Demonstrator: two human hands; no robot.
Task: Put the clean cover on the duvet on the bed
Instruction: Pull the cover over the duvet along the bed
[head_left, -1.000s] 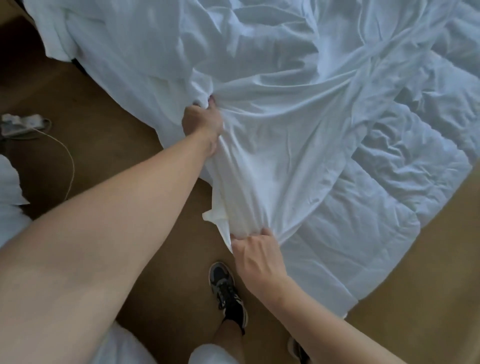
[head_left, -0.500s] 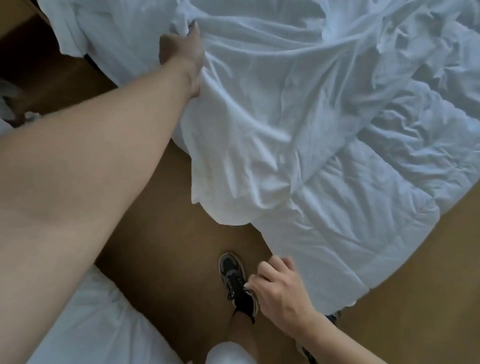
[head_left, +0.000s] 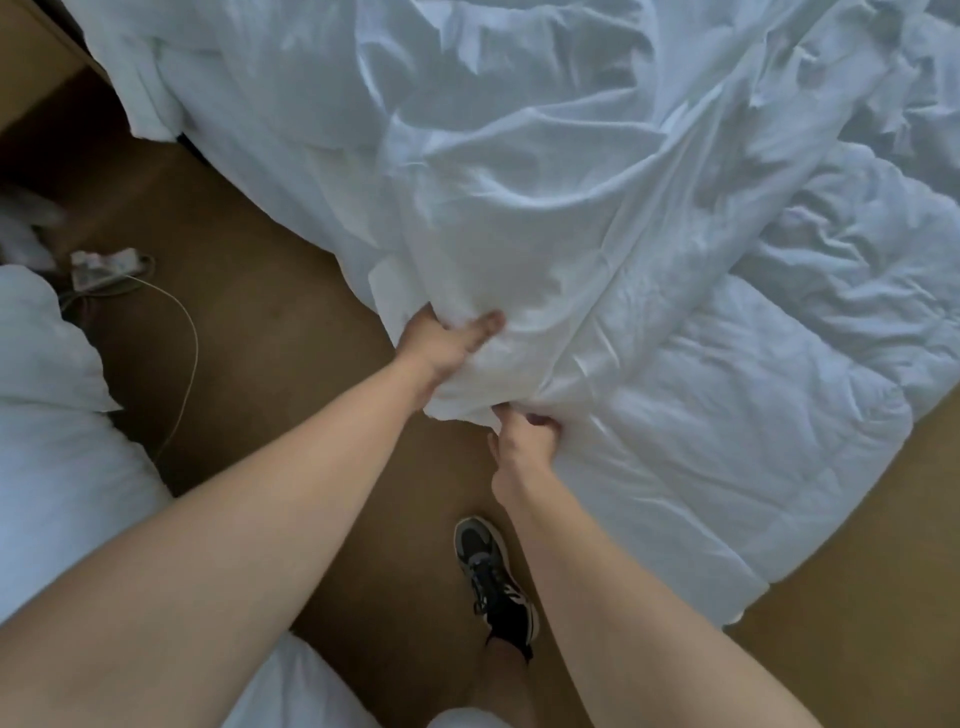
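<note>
While the duvet (head_left: 727, 447) sprawls over the bed with one corner hanging off toward the floor (head_left: 291, 322) at near right, its length runs away to the far right and out of frame. Over it lies the cover (head_left: 519, 208), crumpled, its long folds sweeping from far right down to the near centre, where both hands meet. Left hand (head_left: 441, 343) grips the cover's near edge, thumb flat on top, fingers tucked under the cloth. Right hand (head_left: 524, 441), just beside it, is curled tight on the cover's bunched corner, right where it meets the duvet.

Big change from half a second ago: the left hand was stretched up to the far left of the cover and the right hung free down by the shoe (head_left: 491, 571). Now both are on the fabric, close together.

The left fingers are hidden and the bed itself is buried under white. Whether the right hand's grip takes in the duvet too, I cannot tell. At the left, a cable (head_left: 189, 353) trails across the floor beside more white bedding (head_left: 57, 457).
</note>
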